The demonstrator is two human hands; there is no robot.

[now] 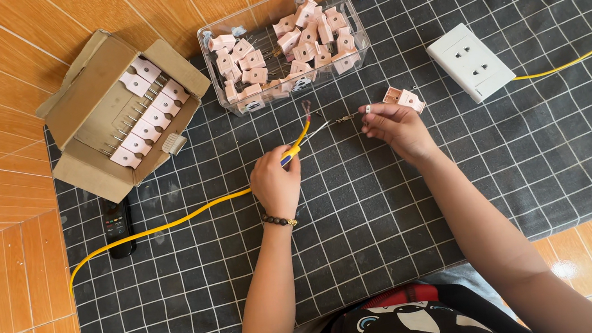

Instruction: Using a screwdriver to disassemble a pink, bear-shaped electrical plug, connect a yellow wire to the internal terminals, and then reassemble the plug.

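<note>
Yellow cable [163, 227] (one) pinched in left hand [276, 181]; right hand [394, 127] pinches one pink connector [402, 99].

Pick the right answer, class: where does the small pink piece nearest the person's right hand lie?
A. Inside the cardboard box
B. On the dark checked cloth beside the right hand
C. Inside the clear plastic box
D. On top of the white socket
B: the small pink piece lies on the dark checked cloth, just beyond the right hand, outside both boxes.
</note>
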